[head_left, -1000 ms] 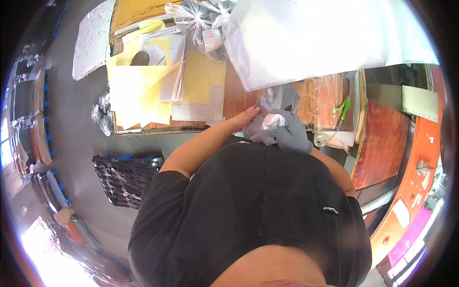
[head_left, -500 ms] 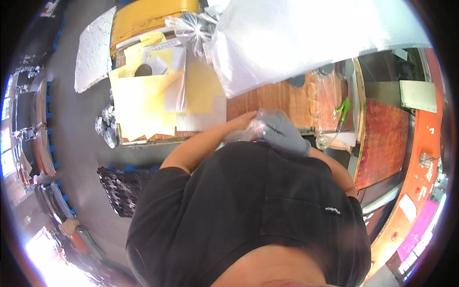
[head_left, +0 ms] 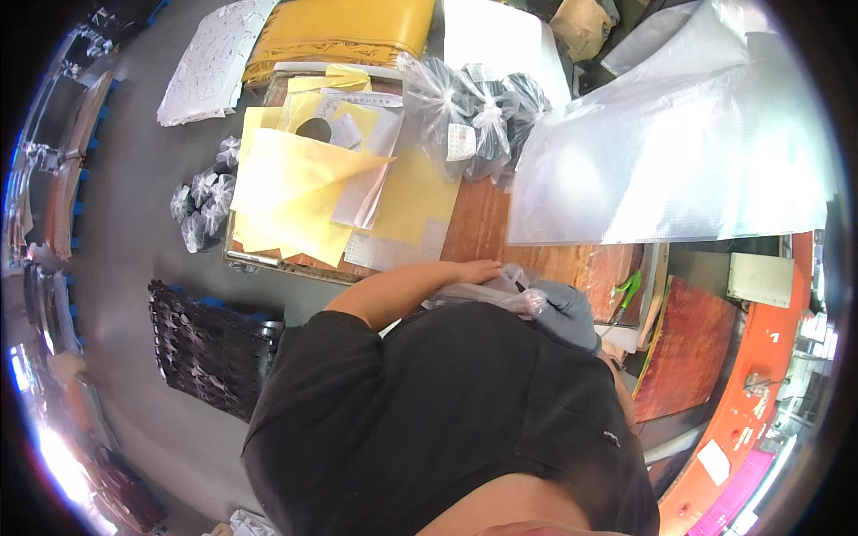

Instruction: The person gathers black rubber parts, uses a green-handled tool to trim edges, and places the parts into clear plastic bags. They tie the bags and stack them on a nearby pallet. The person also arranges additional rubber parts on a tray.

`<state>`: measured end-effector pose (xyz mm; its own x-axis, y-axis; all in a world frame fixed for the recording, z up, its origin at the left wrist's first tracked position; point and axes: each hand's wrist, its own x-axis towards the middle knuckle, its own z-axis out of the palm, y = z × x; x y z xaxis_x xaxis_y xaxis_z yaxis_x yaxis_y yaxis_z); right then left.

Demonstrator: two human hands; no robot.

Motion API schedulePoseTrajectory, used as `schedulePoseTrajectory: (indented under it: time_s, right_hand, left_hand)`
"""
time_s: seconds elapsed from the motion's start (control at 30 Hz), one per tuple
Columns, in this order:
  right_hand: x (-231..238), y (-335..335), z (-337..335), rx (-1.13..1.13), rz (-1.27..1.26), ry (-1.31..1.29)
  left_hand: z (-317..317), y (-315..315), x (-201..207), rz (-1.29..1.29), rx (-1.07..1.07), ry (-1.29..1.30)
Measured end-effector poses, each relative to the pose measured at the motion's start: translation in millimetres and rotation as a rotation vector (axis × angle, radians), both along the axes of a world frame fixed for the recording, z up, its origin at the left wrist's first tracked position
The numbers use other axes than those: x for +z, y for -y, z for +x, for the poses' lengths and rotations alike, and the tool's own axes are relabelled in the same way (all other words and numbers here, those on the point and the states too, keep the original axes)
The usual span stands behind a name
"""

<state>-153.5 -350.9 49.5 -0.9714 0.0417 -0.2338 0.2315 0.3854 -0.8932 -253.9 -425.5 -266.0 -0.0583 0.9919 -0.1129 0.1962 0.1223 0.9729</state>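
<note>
Close in front of my body, my left hand lies over the upper edge of a clear plastic bag, its fingers closed on the film. My right hand appears to wear a grey glove. It is bent in against the bunched part of the bag, and its fingertips are largely hidden by folds. My shirt covers the bag's lower side. What the bag contains cannot be made out. Just beyond my hands is the brown tabletop.
Yellow paper sheets lie at the left of the table. Knotted bags of dark items stand behind. A large clear plastic sheet spreads at the far right, near a green-handled tool. A black perforated crate stands on the floor.
My view has shifted, revealing more knotted bags and the large sheet's near edge. Both hands stay together at the plastic bag, and the left fingers show more clearly.
</note>
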Motion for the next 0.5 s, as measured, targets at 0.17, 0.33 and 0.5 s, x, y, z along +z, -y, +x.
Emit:
schedulePoseTrajectory:
  time_s: [0.17, 0.33, 0.5]
  right_hand:
    - [-2, -3, 8, -0.132, -0.024, -0.052]
    - [3, -3, 5, -0.218, -0.117, -0.012]
    - [5, -8, 1, -0.23, -0.221, -0.12]
  left_hand:
    - [-37, 27, 86, -0.158, -0.048, 0.12]
    - [-30, 71, 197, 0.108, -0.227, 0.113]
    - [2, 75, 201, -0.063, 0.382, 0.217]
